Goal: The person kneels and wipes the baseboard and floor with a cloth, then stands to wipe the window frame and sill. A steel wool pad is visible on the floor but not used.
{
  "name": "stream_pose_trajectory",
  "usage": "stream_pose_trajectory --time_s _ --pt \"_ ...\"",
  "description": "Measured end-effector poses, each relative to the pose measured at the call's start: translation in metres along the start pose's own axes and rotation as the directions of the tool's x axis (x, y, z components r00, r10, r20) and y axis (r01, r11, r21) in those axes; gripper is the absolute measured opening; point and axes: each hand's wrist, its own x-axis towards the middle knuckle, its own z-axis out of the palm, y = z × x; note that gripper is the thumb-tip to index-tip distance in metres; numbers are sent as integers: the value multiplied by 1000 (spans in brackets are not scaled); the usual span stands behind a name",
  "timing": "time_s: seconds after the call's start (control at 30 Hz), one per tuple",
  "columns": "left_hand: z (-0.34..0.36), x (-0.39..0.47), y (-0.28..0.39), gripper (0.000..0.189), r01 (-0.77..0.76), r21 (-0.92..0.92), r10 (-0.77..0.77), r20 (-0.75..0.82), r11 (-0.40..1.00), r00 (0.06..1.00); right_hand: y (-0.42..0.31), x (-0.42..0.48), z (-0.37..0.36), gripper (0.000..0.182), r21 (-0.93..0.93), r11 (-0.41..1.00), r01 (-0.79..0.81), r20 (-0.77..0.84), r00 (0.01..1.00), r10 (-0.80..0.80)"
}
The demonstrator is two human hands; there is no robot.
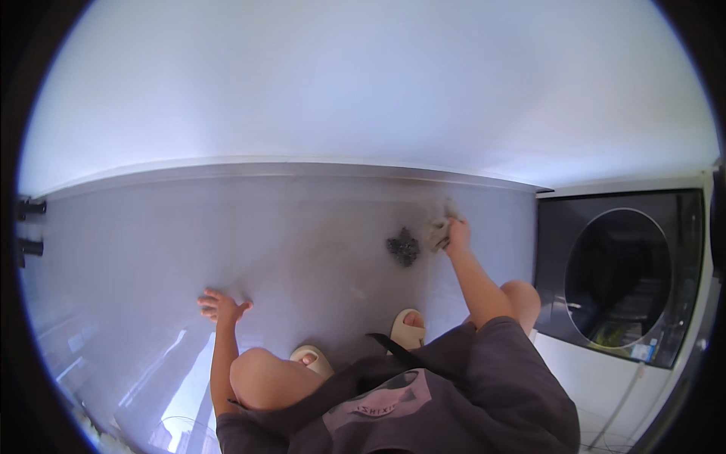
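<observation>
My right hand (459, 236) grips a crumpled grey-beige cloth (437, 231), blurred at its edges, low over the grey glossy floor (317, 227). Just left of the cloth lies a dark, speckled, star-shaped piece (403, 247); whether it is a drain cover or a loose thing I cannot tell. My left hand (223, 306) is spread with its fingers apart at the left, against or just above the floor, and holds nothing.
A white wall with a baseboard (283, 168) runs along the far side. On the right stands a dark front-loading machine (618, 278) with a round door. My feet wear cream slippers (408, 329). Black objects (31, 227) sit at the left edge.
</observation>
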Motion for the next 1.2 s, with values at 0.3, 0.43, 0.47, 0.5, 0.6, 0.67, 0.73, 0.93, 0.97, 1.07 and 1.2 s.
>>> stream_pose_trajectory --time_s 0.3,0.43,0.47,0.5,0.6,0.67,0.73,0.93,0.97,1.07,1.2 --pt "11 4 5 128 -73 50 75 -37 996 997 -50 138 -57 40 -702 502 505 -161 575 -802" --pt "5 6 -5 129 -40 58 43 -52 997 998 -52 91 5 40 -916 284 282 23 746 -666" --pt "5 6 -6 129 -28 62 32 -56 998 998 -58 75 22 41 -914 266 306 77 775 -627" --pt "4 7 -4 130 -13 76 16 -43 997 999 -63 56 34 41 -912 247 326 127 800 -586" --pt "5 9 8 131 3 96 -2 -2 995 1000 -55 12 67 47 -839 123 530 348 697 -628" --pt "6 11 8 132 7 82 -9 16 997 1000 -50 -22 106 50 -853 62 519 402 728 -555" --pt "5 11 8 131 14 83 -16 28 996 999 -47 -54 148 46 -851 102 516 398 758 -517" --pt "-1 0 15 132 -12 65 10 38 998 999 -35 -99 205 46 -806 104 582 442 709 -550" --pt "0 2 12 132 1 67 -4 37 998 999 -35 -109 217 46 -795 110 596 459 712 -532" --pt "0 5 15 133 24 109 -30 60 994 998 -26 -133 252 50 -814 75 576 474 733 -488" --pt "0 7 15 133 36 111 -45 86 993 995 -20 -176 309 56 -844 32 535 484 786 -384"
